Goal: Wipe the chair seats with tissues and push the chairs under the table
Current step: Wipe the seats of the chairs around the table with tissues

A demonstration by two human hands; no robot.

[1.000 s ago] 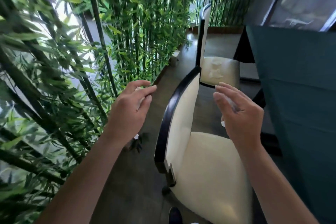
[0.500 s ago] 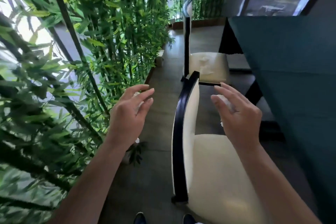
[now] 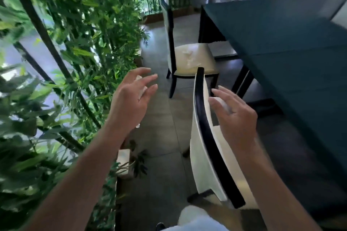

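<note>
A wall of bamboo plants [image 3: 71, 47] fills the left side, and a dark teal surface [image 3: 293, 47] fills the right, with grey floor tiles [image 3: 161, 137] running between them. The near chair [image 3: 204, 159] stands just beside the surface, its cream back with black rim pointing toward the camera and its seat turned to the surface. The far chair [image 3: 189, 58] stands further along the same side, pulled out from the surface, with a crumpled tissue [image 3: 188, 55] lying on its cream seat.

Both forearms reach forward from the bottom edge. The left hand [image 3: 131, 99] hovers over the floor to the left of the near chair's back, palm turned inward, fingers [image 3: 148, 78] spread and only slightly bent, with a white tissue wad [image 3: 141, 88] tucked against the palm. The right hand [image 3: 234, 116] hangs just right of the chair's back rim, over the seat side, fingers [image 3: 219, 93] loosely extended toward the rim; a bit of white tissue [image 3: 224, 104] shows under them. Whether it touches the rim cannot be told.
</note>
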